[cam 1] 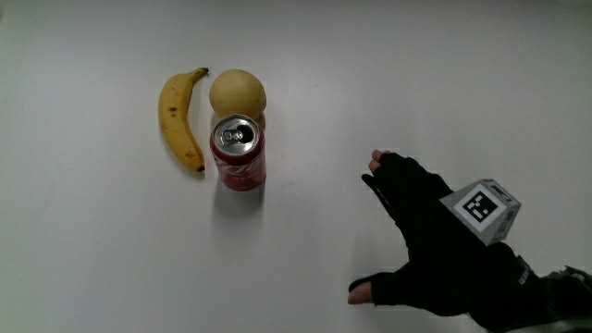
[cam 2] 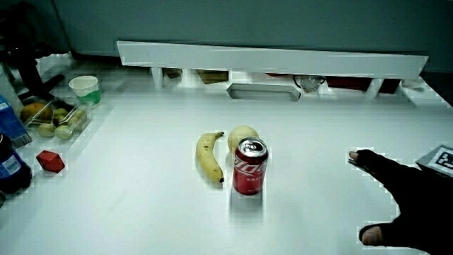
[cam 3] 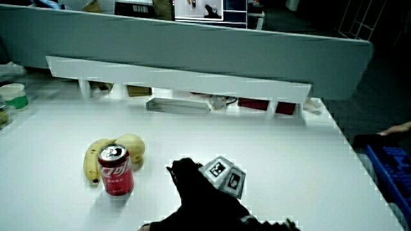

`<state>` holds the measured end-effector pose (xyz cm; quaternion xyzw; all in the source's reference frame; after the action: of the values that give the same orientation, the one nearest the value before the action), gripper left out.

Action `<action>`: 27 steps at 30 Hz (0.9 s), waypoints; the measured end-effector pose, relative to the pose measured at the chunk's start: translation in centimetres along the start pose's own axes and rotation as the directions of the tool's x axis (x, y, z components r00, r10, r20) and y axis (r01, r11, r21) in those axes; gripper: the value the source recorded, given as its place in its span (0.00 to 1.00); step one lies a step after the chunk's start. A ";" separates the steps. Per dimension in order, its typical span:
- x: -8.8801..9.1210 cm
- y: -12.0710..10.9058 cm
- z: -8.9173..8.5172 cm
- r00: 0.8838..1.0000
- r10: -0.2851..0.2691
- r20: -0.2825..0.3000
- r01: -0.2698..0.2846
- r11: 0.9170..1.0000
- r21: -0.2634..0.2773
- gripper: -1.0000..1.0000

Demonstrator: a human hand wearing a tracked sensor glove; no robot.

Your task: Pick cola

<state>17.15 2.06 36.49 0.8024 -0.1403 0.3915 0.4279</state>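
A red cola can [cam 1: 239, 153] stands upright on the white table, its silver top showing; it appears in both side views [cam 2: 249, 166] [cam 3: 115, 169]. A yellow banana [cam 1: 180, 118] lies beside the can, and a pale round fruit [cam 1: 237, 92] sits touching the can, farther from the person. The gloved hand [cam 1: 421, 227] hovers over bare table beside the can, about a hand's length away, nearer to the person. Its fingers are spread, thumb apart, holding nothing. The patterned cube [cam 1: 481, 208] rides on its back. The hand also shows in both side views [cam 2: 403, 202] [cam 3: 205, 192].
In a side view, a cup [cam 2: 85, 88], a clear tray of small fruit [cam 2: 56, 120], a red block [cam 2: 49, 161] and a dark bottle [cam 2: 10, 166] sit near the table's edge. A low white partition [cam 2: 269, 60] runs along the table.
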 end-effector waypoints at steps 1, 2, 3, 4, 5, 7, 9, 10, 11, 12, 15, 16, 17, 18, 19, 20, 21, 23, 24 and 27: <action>0.0 0.4 0.1 1.000 -0.009 -0.008 0.009 1.000 -0.003 0.50; -0.1 0.8 0.2 1.000 0.011 -0.028 -0.011 1.000 0.001 0.50; -0.2 1.2 0.3 0.999 -0.010 -0.037 0.010 1.000 -0.004 0.50; -0.3 1.7 0.3 0.998 0.000 -0.067 0.000 1.000 -0.004 0.50; -0.3 2.2 0.4 0.999 -0.021 -0.047 0.021 1.000 -0.009 0.50; -0.4 3.0 0.4 0.994 -0.087 -0.066 0.085 0.996 -0.031 0.50; -0.4 4.0 0.4 0.993 -0.090 -0.080 0.088 0.996 -0.035 0.50; -0.4 4.6 0.4 0.994 -0.058 -0.093 0.056 0.998 -0.029 0.50; -0.4 5.1 0.4 0.993 -0.065 -0.096 0.062 0.998 -0.032 0.50; -0.4 5.6 0.4 0.993 -0.055 -0.107 0.052 0.998 -0.033 0.50; -0.3 7.1 0.4 0.992 -0.043 -0.119 0.040 0.999 -0.031 0.50; -0.1 7.7 0.4 0.993 -0.024 -0.114 0.021 0.999 -0.028 0.50; -0.1 8.2 0.4 0.991 -0.007 -0.131 0.004 1.000 -0.023 0.50; -0.2 8.5 0.4 0.988 0.004 -0.153 -0.007 1.000 -0.024 0.50; -0.3 8.9 0.3 0.989 0.001 -0.151 -0.004 1.000 -0.023 0.50; -0.2 9.3 0.3 0.989 0.008 -0.147 -0.011 1.000 -0.021 0.50; -0.1 9.7 0.2 0.988 0.006 -0.153 -0.009 1.000 -0.018 0.50; -0.4 10.4 0.0 0.985 0.009 -0.174 -0.012 1.000 -0.016 0.50; -0.4 10.8 0.0 0.987 0.006 -0.163 -0.010 1.000 -0.020 0.50; -0.3 12.0 -0.4 0.985 0.015 -0.171 -0.017 1.000 -0.015 0.50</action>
<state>10.08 -4.82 43.33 0.7612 -0.1126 0.4613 0.4416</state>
